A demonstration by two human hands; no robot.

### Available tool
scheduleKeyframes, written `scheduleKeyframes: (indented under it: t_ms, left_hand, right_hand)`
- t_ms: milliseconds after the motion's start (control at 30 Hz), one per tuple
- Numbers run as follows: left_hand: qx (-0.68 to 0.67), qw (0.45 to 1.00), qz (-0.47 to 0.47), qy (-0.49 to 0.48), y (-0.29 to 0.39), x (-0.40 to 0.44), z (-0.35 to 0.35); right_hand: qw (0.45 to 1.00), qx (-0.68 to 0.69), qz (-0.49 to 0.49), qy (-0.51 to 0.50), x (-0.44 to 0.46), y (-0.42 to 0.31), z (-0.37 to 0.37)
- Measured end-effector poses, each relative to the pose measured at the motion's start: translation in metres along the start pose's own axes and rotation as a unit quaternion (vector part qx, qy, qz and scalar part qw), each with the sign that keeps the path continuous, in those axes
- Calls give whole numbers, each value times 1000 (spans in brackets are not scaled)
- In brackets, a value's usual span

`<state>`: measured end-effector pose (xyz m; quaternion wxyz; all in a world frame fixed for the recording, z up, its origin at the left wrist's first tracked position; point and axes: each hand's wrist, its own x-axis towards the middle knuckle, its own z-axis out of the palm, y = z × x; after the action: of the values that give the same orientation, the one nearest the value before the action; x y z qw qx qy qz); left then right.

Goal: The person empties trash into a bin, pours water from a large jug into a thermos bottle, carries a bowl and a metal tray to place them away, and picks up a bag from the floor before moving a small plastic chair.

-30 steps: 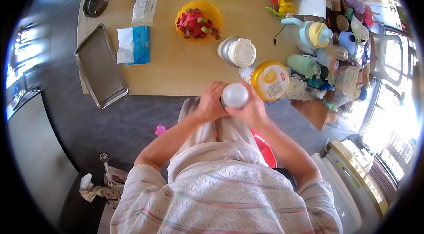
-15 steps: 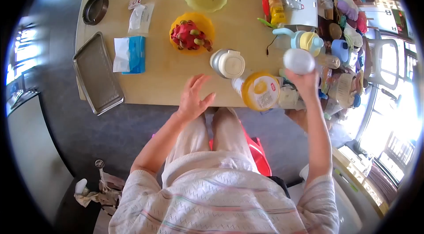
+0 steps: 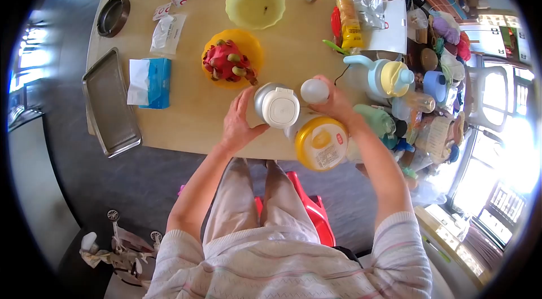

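Well, right hand (image 3: 337,102) clamps a round-topped white bottle (image 3: 314,91), left hand (image 3: 238,127) open beside a white-lidded silver jar (image 3: 276,106).

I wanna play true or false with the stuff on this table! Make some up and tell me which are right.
1. The dragon fruit sits in the orange bowl. True.
2. The tissue box is red. False: it's blue.
3. The right hand holds a round white thing. True.
4. The pale green bowl is full of fruit. False: only a small dark spot shows inside.
5. The big tub has a yellow lid. True.
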<state>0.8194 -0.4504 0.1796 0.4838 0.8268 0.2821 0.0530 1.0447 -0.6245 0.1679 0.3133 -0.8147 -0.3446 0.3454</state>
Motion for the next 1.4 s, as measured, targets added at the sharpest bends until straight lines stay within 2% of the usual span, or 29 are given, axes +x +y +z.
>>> scheduleKeyframes:
  t_ms: [167,267,367,467,567,667,767,867,967,1000,1100,1200,1300,1400]
  left_hand:
    - [8,999,41,23,-2,7,5]
    - [6,999,43,20,-1,9,6]
    - [-1,999,42,12,-1,10,7]
    - [0,999,48,11,-1,11,8]
    - [10,998,52,13,1,12,8]
    - [15,998,53,2,4,14,7]
    - [14,998,62,-4,9,17,7]
    - [24,999,37,-16,11,17,6]
    - [-10,999,41,-30,10,19,5]
    - [-11,999,43,-29,9,20,5]
    - [-29,998,41,-33,7,20,7]
    - [-70,996,22,-41,9,21,6]
    - [-71,996,33,-39,5,23,6]
    - [-80,996,33,-33,4,23,7]
  right_hand:
    - [998,44,-12,-35,2,-9,-2]
    - [998,-11,-37,-39,3,-4,4]
    - [998,-6,-30,-55,3,-3,2]
    - [996,-3,-62,-71,5,11,4]
    - [990,-7,-15,-140,7,-3,-6]
    - [989,-27,-24,-143,8,4,-15]
    - [991,19,-37,-124,14,30,-28]
    - [975,189,10,-118,24,15,-39]
    - [986,134,37,-93,36,-32,-47]
    - [982,172,34,-76,38,-44,-43]
    - [947,285,89,-114,30,-105,-33]
    - [959,185,127,-175,26,-131,-17]
    - [941,197,168,-215,25,-138,-7]
    - [935,202,205,-207,27,-139,1]
